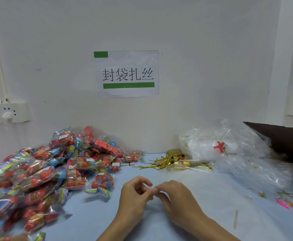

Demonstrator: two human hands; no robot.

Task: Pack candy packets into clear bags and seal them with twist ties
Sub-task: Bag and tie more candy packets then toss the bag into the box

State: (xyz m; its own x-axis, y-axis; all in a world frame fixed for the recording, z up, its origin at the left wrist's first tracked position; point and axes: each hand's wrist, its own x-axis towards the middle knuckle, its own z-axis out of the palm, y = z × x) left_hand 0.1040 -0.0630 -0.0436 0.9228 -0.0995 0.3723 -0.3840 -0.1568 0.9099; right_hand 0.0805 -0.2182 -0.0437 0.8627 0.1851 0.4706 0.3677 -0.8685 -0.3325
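Biggest thing here is the light blue counter [185, 214] running up to a white wall, with a paper sign [127, 73] stuck on the wall above it. The whole left side of the counter is buried under a big heap of candy packets [43, 173], red and blue stuff in crinkly wrap. Over on the right there's a messy pile of clear bags [229, 148], and just left of that, touching its edge, a scatter of gold twist ties [170, 161]. A couple of loose ties and candy bits sit near the right edge.

Both hands are low in the middle. The left hand [135, 197] and right hand [178, 199] have curled fingers meeting at the fingertips, like they're pinching something tiny between them, but honestly can't tell what, if anything, is held
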